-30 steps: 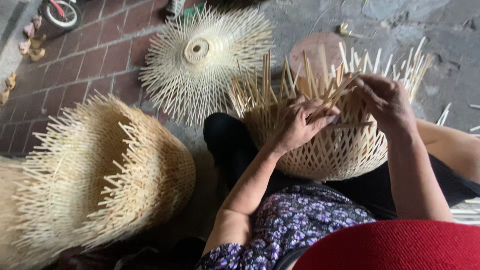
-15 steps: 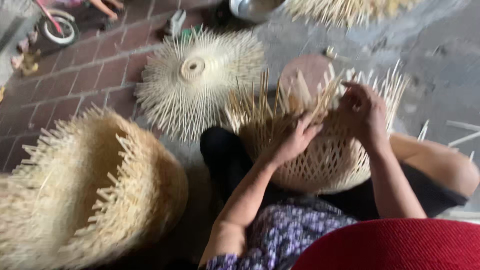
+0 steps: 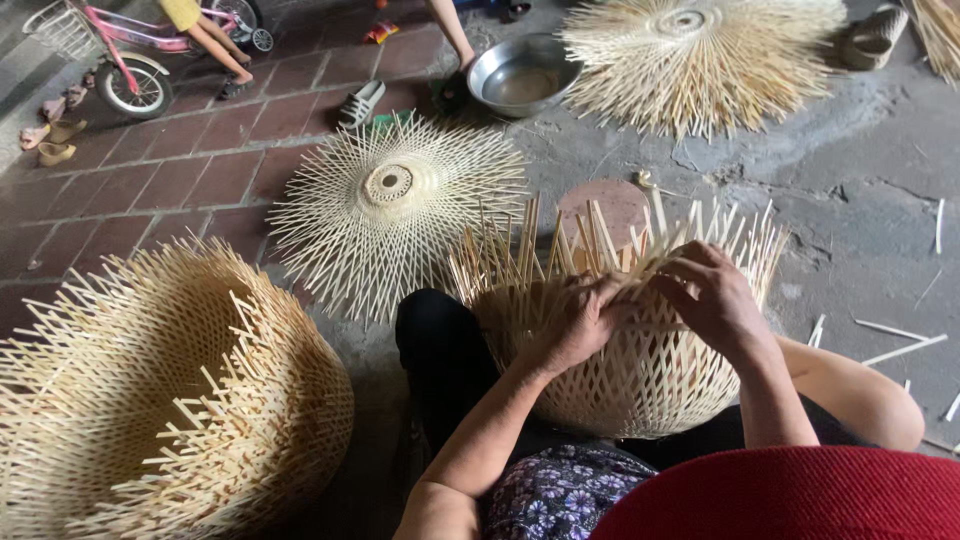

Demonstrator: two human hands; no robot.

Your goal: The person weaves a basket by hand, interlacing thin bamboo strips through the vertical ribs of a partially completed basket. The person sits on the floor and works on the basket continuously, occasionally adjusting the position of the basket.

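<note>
A half-woven bamboo basket [image 3: 640,375] rests on my lap, its loose strip ends standing up along the top. My left hand [image 3: 572,322] presses on the upper edge of the weave, fingers curled over the strips. My right hand [image 3: 712,295] pinches several upright bamboo strips [image 3: 650,245] beside it. Both hands touch near the rim.
A stack of finished woven baskets [image 3: 160,400] sits at my left. A flat bamboo starter disc [image 3: 390,215] lies ahead, another [image 3: 700,55] at the back. A metal bowl [image 3: 522,75], a round stool top [image 3: 612,210], sandals, a pink bicycle [image 3: 110,55] and another person's legs are further off.
The view has tilted up and pulled back, showing more ground ahead. My hands stay on the basket rim, with the right hand shifted slightly along the strips.
</note>
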